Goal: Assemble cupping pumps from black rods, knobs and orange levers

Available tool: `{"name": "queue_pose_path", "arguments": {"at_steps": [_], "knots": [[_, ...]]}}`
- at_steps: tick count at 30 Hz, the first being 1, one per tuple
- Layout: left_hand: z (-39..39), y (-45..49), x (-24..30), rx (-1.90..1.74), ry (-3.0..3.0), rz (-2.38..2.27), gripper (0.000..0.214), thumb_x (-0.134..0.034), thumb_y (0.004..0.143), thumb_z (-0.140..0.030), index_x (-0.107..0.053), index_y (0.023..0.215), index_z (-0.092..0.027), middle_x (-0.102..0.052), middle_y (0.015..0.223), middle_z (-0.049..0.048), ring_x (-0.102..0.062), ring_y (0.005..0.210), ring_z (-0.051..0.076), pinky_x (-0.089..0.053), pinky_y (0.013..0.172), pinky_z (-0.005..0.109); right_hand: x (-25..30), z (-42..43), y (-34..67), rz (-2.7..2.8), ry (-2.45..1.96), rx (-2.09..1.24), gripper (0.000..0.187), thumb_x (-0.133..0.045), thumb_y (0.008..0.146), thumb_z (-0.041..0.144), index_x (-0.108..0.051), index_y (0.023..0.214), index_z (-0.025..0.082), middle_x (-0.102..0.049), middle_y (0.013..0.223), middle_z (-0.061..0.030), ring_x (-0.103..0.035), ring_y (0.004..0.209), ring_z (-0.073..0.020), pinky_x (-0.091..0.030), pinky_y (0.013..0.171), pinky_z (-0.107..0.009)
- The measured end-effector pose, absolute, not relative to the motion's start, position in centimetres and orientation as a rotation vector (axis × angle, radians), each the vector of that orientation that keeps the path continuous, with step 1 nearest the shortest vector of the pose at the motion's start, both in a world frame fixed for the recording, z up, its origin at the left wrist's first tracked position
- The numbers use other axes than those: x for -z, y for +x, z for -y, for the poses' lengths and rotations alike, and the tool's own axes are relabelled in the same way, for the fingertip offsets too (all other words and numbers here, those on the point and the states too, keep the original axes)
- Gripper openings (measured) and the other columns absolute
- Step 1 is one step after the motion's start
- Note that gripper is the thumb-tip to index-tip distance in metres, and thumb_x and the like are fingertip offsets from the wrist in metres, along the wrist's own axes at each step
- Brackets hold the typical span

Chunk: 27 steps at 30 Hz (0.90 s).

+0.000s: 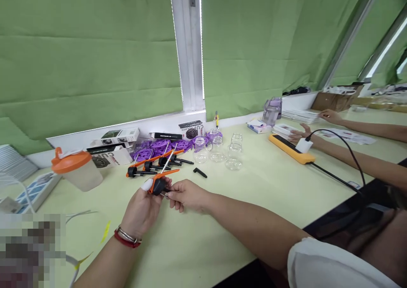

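My left hand (144, 209) is closed around an orange-and-black assembly (159, 185) with a thin metal rod sticking up from it. A white covering wraps the left thumb. My right hand (186, 195) pinches the black arm at the right side of this same assembly; a small shiny bit shows by those fingertips, too small to name. Just beyond, several similar orange-and-black assemblies (148, 166) lie in a row. A loose black L-shaped piece (200, 173) rests on the table to their right.
Purple spoked parts (160, 146) are heaped behind, beside printed boxes (112, 157). Several clear jars (233, 163) stand at centre. An orange-lidded cup (84, 175) is at left. A yellow power strip (291, 149) with cables lies at right, near another person's arms (346, 152).
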<state>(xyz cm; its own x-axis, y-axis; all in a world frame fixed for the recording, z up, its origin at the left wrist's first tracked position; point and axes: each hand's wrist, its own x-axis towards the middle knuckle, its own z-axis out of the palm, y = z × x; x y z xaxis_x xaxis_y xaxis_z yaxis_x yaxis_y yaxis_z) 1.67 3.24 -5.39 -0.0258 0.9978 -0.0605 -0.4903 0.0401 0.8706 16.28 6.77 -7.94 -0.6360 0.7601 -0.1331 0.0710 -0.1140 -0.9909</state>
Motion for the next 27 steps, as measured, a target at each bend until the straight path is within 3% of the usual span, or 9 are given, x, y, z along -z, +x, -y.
{"name": "queue_pose_path", "arguments": {"at_steps": [9, 13, 17, 21, 27], "knots": [[-3.0, 1.4, 5.7, -1.216, 1.162, -1.352, 0.034, -0.059, 0.077, -0.050, -0.053, 0.082, -0.017, -0.055, 0.063, -0.0021, -0.049, 0.047, 0.011, -0.034, 0.036, 0.022, 7.9, -6.9, 16.7, 2.031, -1.065, -1.481, 0.023, -0.051, 0.087, 0.028, -0.057, 0.070, 0.015, -0.059, 0.065, -0.0006, -0.048, 0.051, -0.0075, -0.037, 0.049, -0.019], [-3.4, 1.1, 5.9, -1.217, 1.170, -1.368, 0.030, -0.058, 0.079, -0.047, -0.049, 0.080, -0.018, -0.051, 0.058, -0.0045, -0.046, 0.044, 0.010, -0.033, 0.035, 0.021, 6.8, -8.4, 18.0, 2.276, -1.105, -0.941, 0.021, -0.061, 0.082, 0.037, -0.065, 0.079, 0.017, -0.063, 0.072, -0.0026, -0.054, 0.064, -0.0123, -0.035, 0.057, -0.022], [-3.8, 1.0, 5.9, -1.296, 1.051, -1.369, 0.028, -0.059, 0.077, -0.044, -0.047, 0.081, -0.019, -0.050, 0.061, -0.0053, -0.049, 0.043, 0.010, -0.035, 0.036, 0.022, 6.4, -11.4, 20.8, 2.136, -1.635, -0.387, 0.029, -0.062, 0.081, 0.043, -0.065, 0.088, 0.015, -0.065, 0.095, -0.0127, -0.058, 0.085, -0.0219, -0.036, 0.063, -0.027], [-3.8, 1.0, 5.8, -1.303, 0.973, -1.347, 0.031, -0.060, 0.075, -0.046, -0.046, 0.080, -0.018, -0.051, 0.058, -0.0052, -0.050, 0.042, 0.010, -0.036, 0.037, 0.023, 7.4, -13.2, 22.5, 2.149, -1.856, -0.451, 0.022, -0.069, 0.074, 0.031, -0.064, 0.088, 0.014, -0.065, 0.093, -0.0133, -0.060, 0.081, -0.0234, -0.036, 0.060, -0.027], [-3.8, 1.2, 5.8, -1.285, 0.921, -1.309, 0.036, -0.071, 0.067, -0.041, -0.047, 0.082, -0.019, -0.051, 0.058, -0.0058, -0.051, 0.044, 0.010, -0.038, 0.038, 0.022, 7.1, -11.8, 21.3, 2.300, -1.479, -0.553, 0.008, -0.062, 0.080, 0.024, -0.065, 0.085, 0.019, -0.066, 0.090, -0.0030, -0.057, 0.079, -0.0142, -0.035, 0.062, -0.022]]}}
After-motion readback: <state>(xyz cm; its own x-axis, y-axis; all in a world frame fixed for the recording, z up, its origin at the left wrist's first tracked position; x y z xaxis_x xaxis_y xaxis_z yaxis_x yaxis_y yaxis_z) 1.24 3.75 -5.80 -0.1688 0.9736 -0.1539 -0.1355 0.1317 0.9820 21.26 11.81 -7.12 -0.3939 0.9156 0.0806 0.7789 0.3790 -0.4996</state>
